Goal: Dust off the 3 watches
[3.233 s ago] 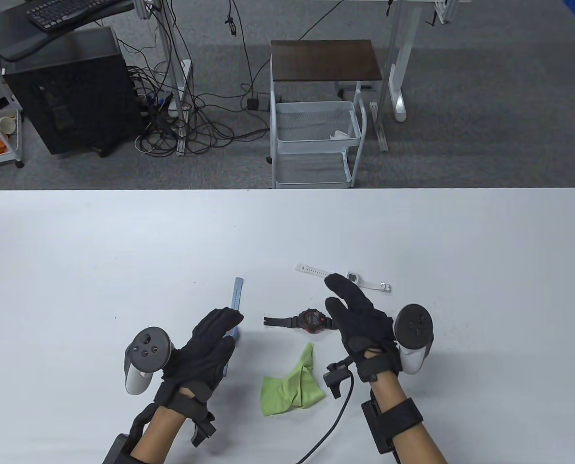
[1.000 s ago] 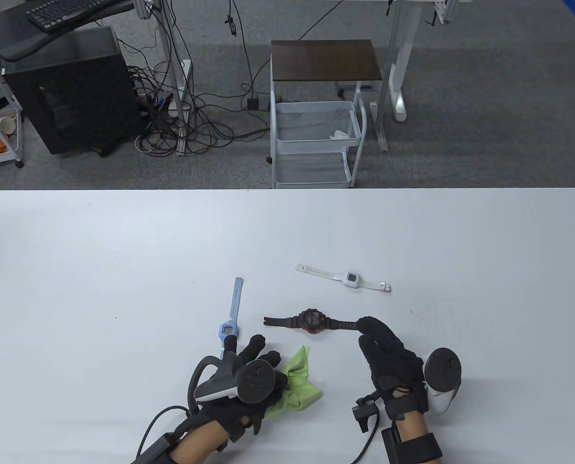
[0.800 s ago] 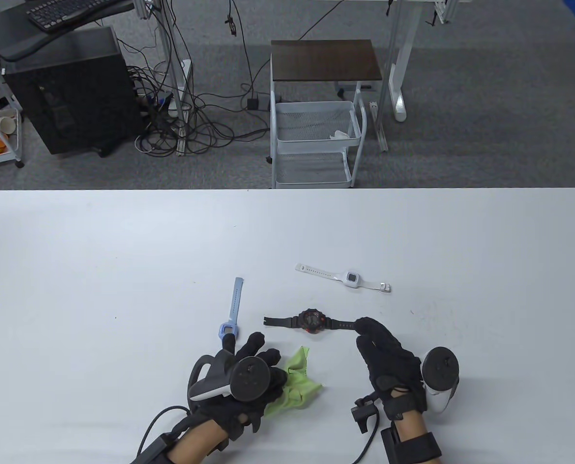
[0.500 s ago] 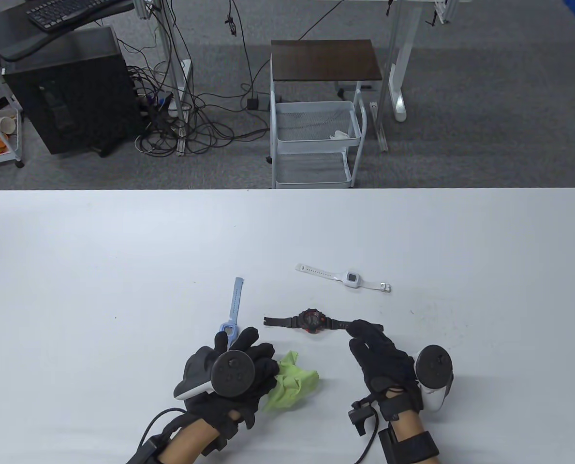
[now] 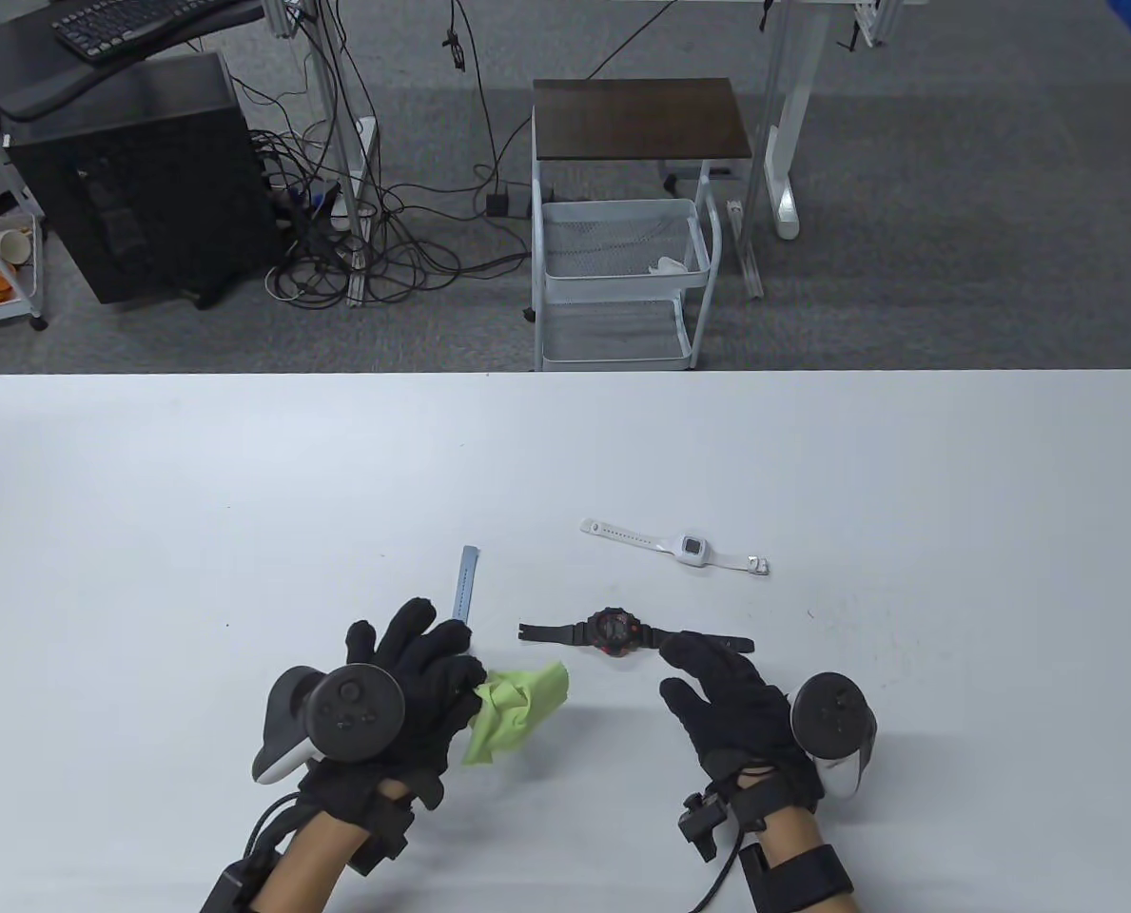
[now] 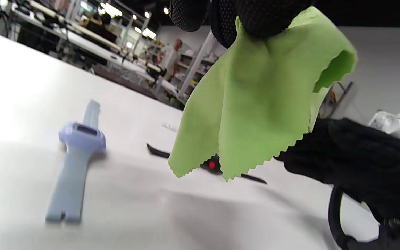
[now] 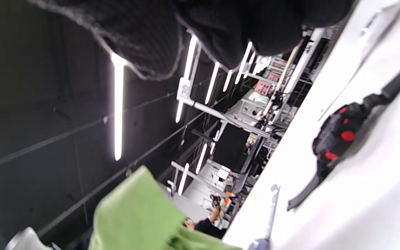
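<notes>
Three watches lie on the white table [image 5: 242, 475]: a white one [image 5: 689, 549] furthest back, a black and red one [image 5: 613, 631] in the middle, a light blue one [image 6: 82, 137] to the left. My left hand [image 5: 413, 666] pinches a green cloth [image 5: 517, 709], which hangs clear of the table [image 6: 262, 104]. That hand covers the blue watch's face in the table view; only its strap [image 5: 468, 580] shows there. My right hand [image 5: 717, 685] lies with relaxed fingers over the right strap of the black watch [image 7: 335, 135], holding nothing that I can see.
Beyond the table's far edge stand a white wire cart [image 5: 622, 276], a black computer tower [image 5: 137, 181] and tangled cables [image 5: 375, 247] on the floor. Wide bare tabletop lies to the left, right and back of the watches.
My left hand has picked the green cloth up off the table and carried it left and forward, over the blue watch. My right hand has slid a little left along the black strap.
</notes>
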Action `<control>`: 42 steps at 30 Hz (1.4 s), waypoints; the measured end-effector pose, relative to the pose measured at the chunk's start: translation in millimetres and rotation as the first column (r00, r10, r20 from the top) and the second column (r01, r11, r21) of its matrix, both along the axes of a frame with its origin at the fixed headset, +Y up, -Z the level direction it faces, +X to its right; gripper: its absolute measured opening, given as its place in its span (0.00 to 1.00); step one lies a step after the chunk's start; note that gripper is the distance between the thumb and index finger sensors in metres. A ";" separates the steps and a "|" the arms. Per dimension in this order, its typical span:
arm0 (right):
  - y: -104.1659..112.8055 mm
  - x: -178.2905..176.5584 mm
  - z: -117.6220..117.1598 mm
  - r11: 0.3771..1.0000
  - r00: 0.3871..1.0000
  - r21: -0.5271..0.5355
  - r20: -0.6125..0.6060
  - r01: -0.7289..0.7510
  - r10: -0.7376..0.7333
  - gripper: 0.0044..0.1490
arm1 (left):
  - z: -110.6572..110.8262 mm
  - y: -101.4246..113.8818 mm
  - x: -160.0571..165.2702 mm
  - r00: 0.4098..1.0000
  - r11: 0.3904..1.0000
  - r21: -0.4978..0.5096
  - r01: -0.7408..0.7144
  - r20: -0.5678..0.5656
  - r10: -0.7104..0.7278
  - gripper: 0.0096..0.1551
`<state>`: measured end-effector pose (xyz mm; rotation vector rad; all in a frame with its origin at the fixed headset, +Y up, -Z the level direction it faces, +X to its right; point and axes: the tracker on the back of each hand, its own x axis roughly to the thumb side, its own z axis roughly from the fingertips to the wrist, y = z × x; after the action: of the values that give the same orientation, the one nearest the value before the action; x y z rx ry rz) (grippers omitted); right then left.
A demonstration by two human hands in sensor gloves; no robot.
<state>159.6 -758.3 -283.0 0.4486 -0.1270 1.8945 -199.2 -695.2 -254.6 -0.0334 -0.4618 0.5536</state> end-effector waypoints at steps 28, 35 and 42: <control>-18.5 -166.1 -116.0 0.486 0.463 0.075 -0.210 -0.871 0.861 0.40 | -12.5 2.8 -50.9 0.972 0.989 0.022 -0.145 -0.186 0.146 0.25; -18.9 -176.8 -130.1 0.403 0.379 0.080 -0.217 -0.912 0.900 0.34 | -14.3 0.3 -58.6 0.963 0.985 0.017 -0.173 -0.205 0.173 0.25; -19.7 -181.1 -135.2 0.413 0.389 0.072 -0.222 -0.908 0.894 0.29 | -14.1 0.3 -57.4 0.964 0.986 0.006 -0.169 -0.208 0.166 0.25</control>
<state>-21.5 -777.9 -418.2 0.8004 0.4472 2.9127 -256.6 -695.0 -268.7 0.0531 -0.2577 0.7183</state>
